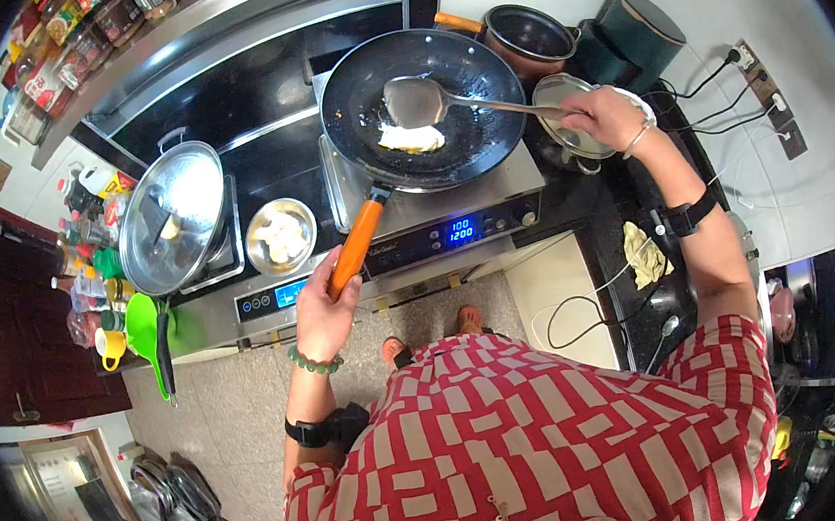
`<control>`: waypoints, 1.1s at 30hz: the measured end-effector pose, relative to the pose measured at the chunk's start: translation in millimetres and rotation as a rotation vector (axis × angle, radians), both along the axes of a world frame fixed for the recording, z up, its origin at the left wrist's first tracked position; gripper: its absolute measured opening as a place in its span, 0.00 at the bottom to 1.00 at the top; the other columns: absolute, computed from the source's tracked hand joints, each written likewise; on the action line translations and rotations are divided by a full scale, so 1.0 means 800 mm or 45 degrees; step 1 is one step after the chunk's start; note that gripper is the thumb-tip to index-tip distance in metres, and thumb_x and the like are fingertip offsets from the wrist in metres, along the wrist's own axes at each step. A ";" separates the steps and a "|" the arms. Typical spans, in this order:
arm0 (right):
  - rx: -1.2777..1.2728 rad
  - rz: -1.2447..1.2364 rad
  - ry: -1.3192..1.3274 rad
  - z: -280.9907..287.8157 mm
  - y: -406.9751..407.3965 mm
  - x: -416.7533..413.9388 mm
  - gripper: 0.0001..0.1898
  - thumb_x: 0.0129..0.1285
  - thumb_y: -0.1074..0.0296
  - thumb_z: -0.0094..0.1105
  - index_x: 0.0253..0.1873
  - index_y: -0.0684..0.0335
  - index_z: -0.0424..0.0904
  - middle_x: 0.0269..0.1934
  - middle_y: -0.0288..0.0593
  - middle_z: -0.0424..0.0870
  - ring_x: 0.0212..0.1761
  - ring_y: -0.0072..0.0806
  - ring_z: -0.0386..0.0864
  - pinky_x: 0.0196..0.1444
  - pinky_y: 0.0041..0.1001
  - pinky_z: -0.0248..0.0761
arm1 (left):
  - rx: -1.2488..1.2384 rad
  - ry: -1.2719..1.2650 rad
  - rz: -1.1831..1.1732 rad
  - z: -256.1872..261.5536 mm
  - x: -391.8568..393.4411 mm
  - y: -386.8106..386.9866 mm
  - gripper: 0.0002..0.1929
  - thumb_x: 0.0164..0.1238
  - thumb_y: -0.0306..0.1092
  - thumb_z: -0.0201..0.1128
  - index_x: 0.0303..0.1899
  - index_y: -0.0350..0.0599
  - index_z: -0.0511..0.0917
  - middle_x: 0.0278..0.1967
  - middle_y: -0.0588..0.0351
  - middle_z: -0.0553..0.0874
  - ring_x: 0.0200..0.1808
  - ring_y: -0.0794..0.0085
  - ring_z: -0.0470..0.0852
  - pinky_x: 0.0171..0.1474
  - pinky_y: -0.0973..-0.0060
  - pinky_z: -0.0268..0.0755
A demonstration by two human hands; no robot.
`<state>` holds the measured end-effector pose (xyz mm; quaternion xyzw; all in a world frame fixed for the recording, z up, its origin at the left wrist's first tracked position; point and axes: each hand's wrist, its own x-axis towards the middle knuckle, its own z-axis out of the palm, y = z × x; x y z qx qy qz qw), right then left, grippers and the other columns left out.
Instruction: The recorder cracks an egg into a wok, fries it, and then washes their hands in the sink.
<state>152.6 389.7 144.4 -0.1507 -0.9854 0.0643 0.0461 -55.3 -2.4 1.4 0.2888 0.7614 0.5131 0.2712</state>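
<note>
My left hand (326, 308) grips the orange handle of a black wok (478, 150), which stands on an induction cooker (423, 241) with a lit display. My right hand (604, 120) holds a metal spatula (417, 102) by its handle, from the wok's right side. The spatula's blade is inside the wok, just above a white piece of food (412, 139), perhaps egg; whether they touch is hard to tell. Left of the cooker, a steel bowl (255, 261) holds more whitish pieces.
A glass-lidded pan (137, 246) stands at left beside a green ladle-like vessel (140, 317), a yellow cup (110, 343) and several bottles. Behind the wok on the right are a brown pot (526, 61) and a glass lid (560, 96). Cables and a crumpled cloth (643, 257) lie on the right counter.
</note>
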 end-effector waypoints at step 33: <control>-0.853 -0.365 -0.173 -0.047 0.009 0.008 0.11 0.62 0.64 0.66 0.42 0.67 0.82 0.19 0.34 0.77 0.18 0.17 0.71 0.21 0.23 0.64 | -0.010 0.064 -0.001 -0.006 0.000 -0.002 0.26 0.64 0.29 0.65 0.63 0.35 0.71 0.49 0.44 0.84 0.47 0.72 0.84 0.51 0.76 0.74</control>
